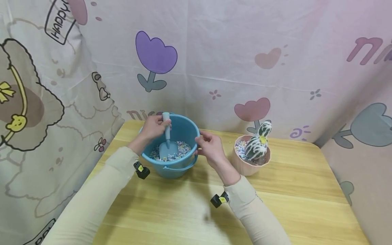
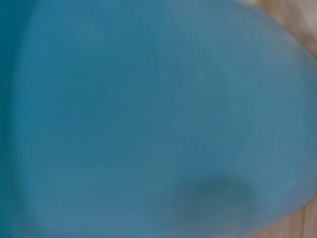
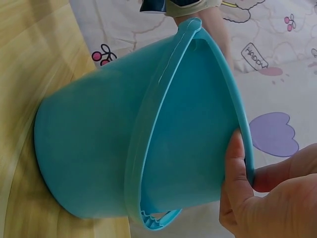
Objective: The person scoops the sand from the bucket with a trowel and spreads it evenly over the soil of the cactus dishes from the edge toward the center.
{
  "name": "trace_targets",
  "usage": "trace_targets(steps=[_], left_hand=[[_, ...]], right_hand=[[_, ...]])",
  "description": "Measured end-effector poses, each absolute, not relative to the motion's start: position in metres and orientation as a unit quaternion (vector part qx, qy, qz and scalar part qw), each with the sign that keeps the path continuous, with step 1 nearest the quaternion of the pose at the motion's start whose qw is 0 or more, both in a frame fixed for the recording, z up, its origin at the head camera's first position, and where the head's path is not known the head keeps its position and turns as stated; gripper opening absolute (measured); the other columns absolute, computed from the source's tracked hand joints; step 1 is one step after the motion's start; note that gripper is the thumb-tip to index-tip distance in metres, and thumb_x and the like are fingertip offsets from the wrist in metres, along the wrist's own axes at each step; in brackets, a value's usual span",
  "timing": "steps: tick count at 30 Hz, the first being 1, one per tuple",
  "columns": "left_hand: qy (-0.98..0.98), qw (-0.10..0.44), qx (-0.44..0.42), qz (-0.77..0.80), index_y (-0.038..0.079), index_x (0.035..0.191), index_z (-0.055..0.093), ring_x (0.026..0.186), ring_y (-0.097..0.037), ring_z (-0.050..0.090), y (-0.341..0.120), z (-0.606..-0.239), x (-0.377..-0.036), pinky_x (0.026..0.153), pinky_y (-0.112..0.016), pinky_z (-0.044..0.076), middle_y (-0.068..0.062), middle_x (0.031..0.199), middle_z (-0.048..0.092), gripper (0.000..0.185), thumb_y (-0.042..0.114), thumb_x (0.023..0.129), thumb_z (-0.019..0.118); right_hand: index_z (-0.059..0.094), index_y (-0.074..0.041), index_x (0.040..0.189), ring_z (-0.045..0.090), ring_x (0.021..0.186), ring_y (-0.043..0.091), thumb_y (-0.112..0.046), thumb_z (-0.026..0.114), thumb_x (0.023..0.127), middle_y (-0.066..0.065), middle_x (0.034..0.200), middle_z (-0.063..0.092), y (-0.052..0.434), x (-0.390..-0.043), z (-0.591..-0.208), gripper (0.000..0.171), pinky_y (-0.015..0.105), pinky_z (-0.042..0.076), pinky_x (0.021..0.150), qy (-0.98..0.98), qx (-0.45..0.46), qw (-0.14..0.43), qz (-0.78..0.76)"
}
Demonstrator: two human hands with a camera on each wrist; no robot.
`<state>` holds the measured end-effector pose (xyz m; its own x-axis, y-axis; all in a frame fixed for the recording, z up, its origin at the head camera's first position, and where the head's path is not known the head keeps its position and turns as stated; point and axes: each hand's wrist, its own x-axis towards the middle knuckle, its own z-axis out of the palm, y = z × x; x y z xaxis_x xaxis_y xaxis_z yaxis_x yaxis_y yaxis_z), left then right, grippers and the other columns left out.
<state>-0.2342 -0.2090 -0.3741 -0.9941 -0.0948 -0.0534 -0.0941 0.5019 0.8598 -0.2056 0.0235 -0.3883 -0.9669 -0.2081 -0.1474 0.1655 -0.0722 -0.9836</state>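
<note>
On the wooden table [image 1: 183,211], I'm gripping the scoop [image 1: 168,144] with my left hand [image 1: 154,126] and pinching the bucket [image 1: 171,170] rim with my right hand [image 1: 209,146] (a hard dig could scatter pebbles [image 1: 183,149]).

My blue bucket [image 1: 179,166] stands upright on the table, holding coloured pebbles [image 1: 183,149]; the small blue trowel [image 1: 167,143] stands blade-down in them.

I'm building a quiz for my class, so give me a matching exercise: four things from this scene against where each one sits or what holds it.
Things:
1. small blue plastic shovel
2. round blue plastic bucket
3. white-striped green cactus
4. left hand

Places:
a. in the pink pot
b. rim pinched by the right hand
c. blade in the coloured gravel
d. on the shovel's handle

Pairs: 1-c, 2-b, 3-a, 4-d
</note>
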Motion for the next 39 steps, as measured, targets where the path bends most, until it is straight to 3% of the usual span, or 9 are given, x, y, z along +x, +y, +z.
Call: trace_targets(steps=[13, 29, 39], left_hand=[[-0.854, -0.041, 0.056, -0.516, -0.008, 0.135, 0.063, 0.121, -0.042, 0.069, -0.2159, -0.3756, -0.2362, 0.11, -0.055, 0.056, -0.03, 0.125, 0.071, 0.04, 0.024, 0.113, 0.052], [-0.851, -0.064, 0.072, -0.516, -0.007, 0.127, 0.067, 0.118, -0.038, 0.069, -0.2159, -0.3737, -0.2372, 0.106, -0.052, 0.059, -0.027, 0.124, 0.071, 0.04, 0.027, 0.113, 0.052], [-0.844, -0.091, 0.083, -0.522, -0.009, 0.129, 0.066, 0.122, -0.039, 0.069, -0.2162, -0.375, -0.2378, 0.107, -0.05, 0.06, -0.027, 0.126, 0.071, 0.042, 0.027, 0.113, 0.051]], right_hand=[[0.057, 0.006, 0.145, 0.067, 0.071, 0.011, 0.001, 0.059, 0.103, 0.02, 0.102, 0.06, 0.0214, -0.2062, -0.3882, 0.043, 0.024, 0.065, 0.061, 0.67, -0.009, 0.13, -0.731], [0.059, 0.003, 0.145, 0.067, 0.072, 0.011, -0.001, 0.059, 0.104, 0.01, 0.093, 0.056, 0.0233, -0.2047, -0.3854, 0.041, 0.022, 0.064, 0.061, 0.675, -0.016, 0.13, -0.726], [0.059, 0.004, 0.145, 0.067, 0.075, 0.015, -0.001, 0.058, 0.104, 0.011, 0.094, 0.057, 0.0233, -0.2053, -0.3868, 0.041, 0.023, 0.064, 0.061, 0.672, -0.02, 0.136, -0.728]])
